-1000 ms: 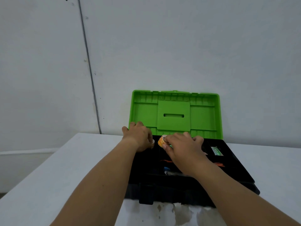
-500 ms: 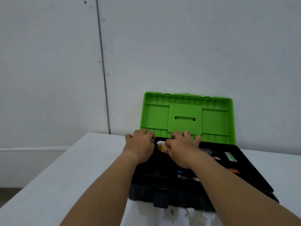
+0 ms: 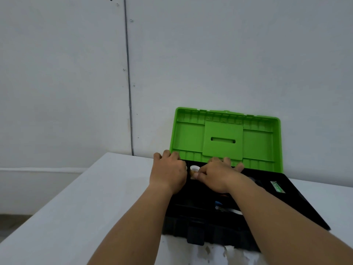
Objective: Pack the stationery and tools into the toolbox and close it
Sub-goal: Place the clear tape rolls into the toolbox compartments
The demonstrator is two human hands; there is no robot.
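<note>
Item: black plastic toolbox (image 3: 200, 229) with green lid (image 3: 225, 138) raised, on white counter (image 3: 80, 207).
Small round tape roll (image 3: 194, 169), probably light and stiff; right hand (image 3: 217, 176) pinches its rim, left hand (image 3: 169, 173) curled alongside, contents unclear.

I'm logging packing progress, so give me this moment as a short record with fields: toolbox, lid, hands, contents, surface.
toolbox: black toolbox, near table edge
lid: green lid open, upright by the wall
left hand: left hand at the box's back left corner
right hand: right hand pinching a small tape roll over the box
contents: green packet, other items unclear
surface: white table
</note>
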